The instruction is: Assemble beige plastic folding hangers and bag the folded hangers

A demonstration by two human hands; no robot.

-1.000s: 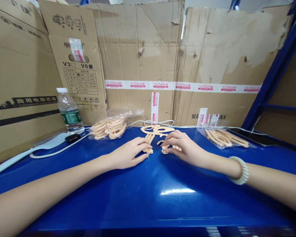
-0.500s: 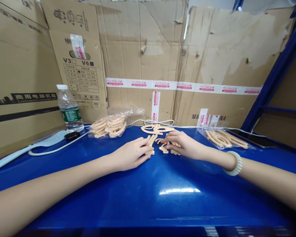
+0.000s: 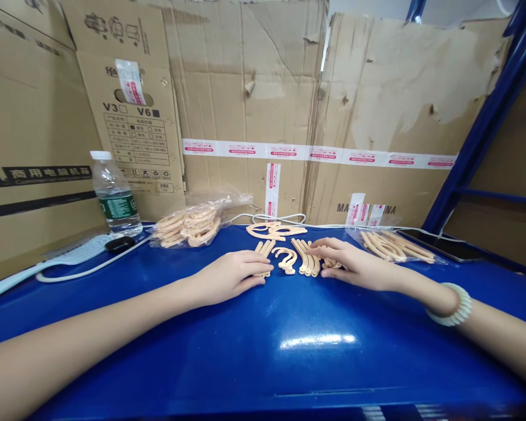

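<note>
On the blue table my left hand (image 3: 240,273) rests with stretched fingers over beige curved strips (image 3: 266,248), hiding their lower part. My right hand (image 3: 355,266) is open, its fingers spread around a small group of beige pieces (image 3: 331,263) that it partly covers; whether it grips one is unclear. Between the hands lie beige hook-shaped pieces (image 3: 286,257), bunched together, and a row of slightly curved strips (image 3: 305,257) with holes at their ends. Behind these are flat beige loop-shaped pieces (image 3: 267,230).
Clear bags of beige parts lie at the back left (image 3: 188,225) and back right (image 3: 394,244). A water bottle (image 3: 116,196), a pale blue keyboard-like item (image 3: 76,251) and a white cable (image 3: 92,268) are left. A dark flat device (image 3: 440,244) lies right. Cardboard (image 3: 245,105) walls the back.
My right hand has moved right, off the hook-shaped pieces and strips, which now show fully. My left hand stays over its strips. The view has shifted slightly.
</note>
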